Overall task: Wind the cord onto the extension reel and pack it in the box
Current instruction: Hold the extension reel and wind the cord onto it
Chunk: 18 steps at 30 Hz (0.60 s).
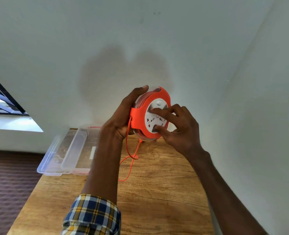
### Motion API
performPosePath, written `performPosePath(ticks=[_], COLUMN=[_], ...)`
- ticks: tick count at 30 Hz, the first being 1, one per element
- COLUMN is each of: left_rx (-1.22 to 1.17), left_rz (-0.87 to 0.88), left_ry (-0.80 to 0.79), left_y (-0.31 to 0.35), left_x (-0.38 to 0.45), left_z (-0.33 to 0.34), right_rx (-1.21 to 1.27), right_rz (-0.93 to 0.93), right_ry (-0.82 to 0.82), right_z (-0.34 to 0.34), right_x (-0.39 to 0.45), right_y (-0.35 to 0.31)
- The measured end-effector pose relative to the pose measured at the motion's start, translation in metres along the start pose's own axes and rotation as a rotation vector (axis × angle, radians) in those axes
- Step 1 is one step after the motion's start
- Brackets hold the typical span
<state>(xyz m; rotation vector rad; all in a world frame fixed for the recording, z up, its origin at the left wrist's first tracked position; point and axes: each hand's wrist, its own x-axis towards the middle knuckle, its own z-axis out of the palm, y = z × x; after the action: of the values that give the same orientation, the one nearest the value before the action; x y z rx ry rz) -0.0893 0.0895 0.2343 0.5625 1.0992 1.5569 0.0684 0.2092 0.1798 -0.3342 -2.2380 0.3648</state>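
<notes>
Checked sleeve (93, 216) near the camera, two hands holding up an orange reel.

From the head camera: left hand (121, 116) wraps around the back edge of the reel (150, 112), holding it above the wooden table (157, 192). Right hand (179, 126) has its fingers spread on the white socket face, not gripping. Orange cord (131, 160) hangs from the reel and loops on the table. Clear plastic box (67, 153) lies at the table's left edge. No writing can be read.

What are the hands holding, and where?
The left hand grips the extension reel by its rim; the right hand presses fingertips on its white socket face.
</notes>
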Motion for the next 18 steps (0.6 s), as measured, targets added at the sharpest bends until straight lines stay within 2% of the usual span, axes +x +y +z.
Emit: performPosePath(ticks=[7, 13, 16, 18], left_rx=[0.004, 0.101, 0.153, 0.203], left_rz=[0.006, 0.001, 0.03, 0.004], left_ry=[0.002, 0.067, 0.058, 0.033], left_y=[-0.001, -0.005, -0.008, -0.009], left_x=[0.0, 0.006, 0.006, 0.006], left_z=[0.015, 0.02, 0.029, 0.035], right_rx=[0.444, 0.692, 0.972, 1.124], right_rz=[0.6, 0.96, 1.237, 1.375], right_ry=[0.242, 0.308, 0.329, 0.266], right_z=[0.013, 0.008, 0.004, 0.0], right_x=[-0.01, 0.0, 0.004, 0.005], right_y=[-0.044, -0.058, -0.061, -0.059])
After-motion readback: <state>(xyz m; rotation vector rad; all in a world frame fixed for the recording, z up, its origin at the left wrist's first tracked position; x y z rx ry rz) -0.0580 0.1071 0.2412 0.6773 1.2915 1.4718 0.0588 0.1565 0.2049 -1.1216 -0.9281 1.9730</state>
